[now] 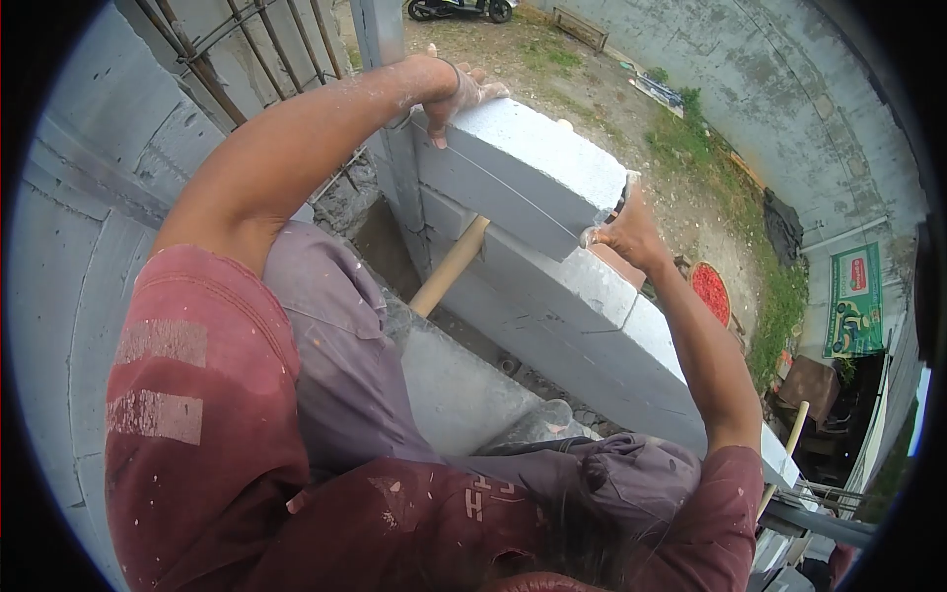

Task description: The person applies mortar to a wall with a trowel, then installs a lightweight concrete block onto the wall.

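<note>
A white concrete block [523,163] sits on top of a low wall of similar blocks [562,281]. My left hand [459,97] lies over its far left end, thumb down on the near face and fingers across the top, against a metal post [400,178]. At the other end, my right hand [631,232] grips the block, thumb on the near face, its other fingers partly hidden behind. Both hands are dusted white. A thin pale line runs across the block's near face. A brown brick-like piece [617,264] shows just under my right hand.
A wooden pole [451,266] sticks out from the wall below the block. Steel rebar [261,44] stands at upper left. Beyond the wall are a basin of red stuff [709,292], a motorbike [462,10] and a green banner [854,301]. A grey board [454,380] lies below me.
</note>
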The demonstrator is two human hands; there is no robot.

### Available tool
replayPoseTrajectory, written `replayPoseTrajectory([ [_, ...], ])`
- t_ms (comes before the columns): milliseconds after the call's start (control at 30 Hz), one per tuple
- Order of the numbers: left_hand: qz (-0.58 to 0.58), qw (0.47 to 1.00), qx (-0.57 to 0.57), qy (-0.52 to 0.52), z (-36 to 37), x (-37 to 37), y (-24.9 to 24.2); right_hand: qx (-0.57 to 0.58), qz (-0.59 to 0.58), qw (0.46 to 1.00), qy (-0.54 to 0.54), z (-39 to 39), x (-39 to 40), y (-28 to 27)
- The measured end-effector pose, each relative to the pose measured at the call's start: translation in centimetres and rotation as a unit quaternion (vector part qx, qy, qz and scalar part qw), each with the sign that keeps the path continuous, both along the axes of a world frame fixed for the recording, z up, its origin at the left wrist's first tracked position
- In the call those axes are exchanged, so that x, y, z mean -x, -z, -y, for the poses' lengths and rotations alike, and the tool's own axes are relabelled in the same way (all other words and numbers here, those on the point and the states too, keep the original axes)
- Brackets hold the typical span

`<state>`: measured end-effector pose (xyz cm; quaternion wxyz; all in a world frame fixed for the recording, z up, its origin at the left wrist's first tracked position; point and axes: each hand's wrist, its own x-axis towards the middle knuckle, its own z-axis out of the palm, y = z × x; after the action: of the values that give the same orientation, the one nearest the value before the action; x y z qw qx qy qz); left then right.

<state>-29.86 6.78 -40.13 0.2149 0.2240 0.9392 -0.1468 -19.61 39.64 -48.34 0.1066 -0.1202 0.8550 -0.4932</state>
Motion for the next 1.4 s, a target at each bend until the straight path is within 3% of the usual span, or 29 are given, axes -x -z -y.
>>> replayPoseTrajectory([
  [367, 0.022, 0.999, 0.027, 0.03, -0.6, 0.7, 1.6, -0.152, -0.082, 0.983, -0.057, -1.8, 1.5, 1.3],
  [433, 0.027, 0.998, 0.043, 0.045, -0.6, 0.6, 1.8, -0.147, -0.029, 0.984, -0.101, -2.2, 2.7, 0.2],
  [567, 0.027, 0.998, 0.033, 0.053, -0.3, 0.5, 1.4, -0.18, -0.051, 0.977, -0.105, 1.6, 2.6, -4.2],
  [633, 0.012, 0.995, 0.023, 0.094, 0.5, -0.2, 0.1, -0.364, -0.143, 0.907, -0.153, 4.1, 1.5, -5.5],
  [667, -0.013, 0.992, 0.013, 0.123, 1.2, -1.5, -1.4, -0.363, -0.146, 0.907, -0.155, 5.2, 0.7, -5.3],
  [700, -0.021, 0.968, -0.179, 0.176, 3.1, -3.7, -2.8, -0.428, -0.156, 0.877, -0.15, 6.2, -0.5, -5.0],
  [733, -0.031, 0.904, -0.365, 0.22, 6.3, -6.0, -4.0, -0.492, -0.167, 0.842, -0.147, 7.6, -0.6, -4.8],
  [800, -0.027, 0.822, -0.501, 0.268, 9.7, -10.6, -6.2, -0.507, -0.168, 0.834, -0.142, 8.1, -0.6, -4.5],
  [867, -0.004, 0.801, -0.59, 0.103, 14.5, -14.0, -4.0, -0.49, -0.138, 0.854, -0.112, 8.7, -0.4, -4.7],
  [933, -0.088, 0.606, -0.768, -0.187, 15.9, -15.2, 3.7, -0.506, -0.144, 0.844, -0.107, 9.5, -0.6, -4.9],
  [1000, -0.276, 0.509, -0.756, -0.306, 16.3, -13.1, 12.2, -0.484, -0.138, 0.859, -0.095, 9.8, -0.4, -5.0],
  [1100, -0.373, 0.482, -0.714, -0.345, 16.3, -10.2, 20.7, -0.465, -0.213, 0.854, -0.096, 9.0, -0.2, -3.4],
  [1167, -0.382, 0.516, -0.685, -0.344, 16.4, -9.4, 23.9, -0.473, -0.233, 0.843, -0.108, 9.7, 0.0, -3.6],
  [1233, -0.392, 0.519, -0.676, -0.347, 17.3, -8.4, 26.9, -0.446, -0.144, 0.88, -0.073, 10.9, 0.1, -4.6],
  [1333, -0.358, 0.541, -0.663, -0.373, 18.0, -7.2, 29.4, -0.479, -0.114, 0.869, -0.046, 10.8, 0.4, -3.6],
  [1400, -0.266, 0.554, -0.705, -0.353, 18.7, -6.2, 30.3, -0.485, -0.183, 0.854, -0.048, 10.0, 0.4, -2.2],
])
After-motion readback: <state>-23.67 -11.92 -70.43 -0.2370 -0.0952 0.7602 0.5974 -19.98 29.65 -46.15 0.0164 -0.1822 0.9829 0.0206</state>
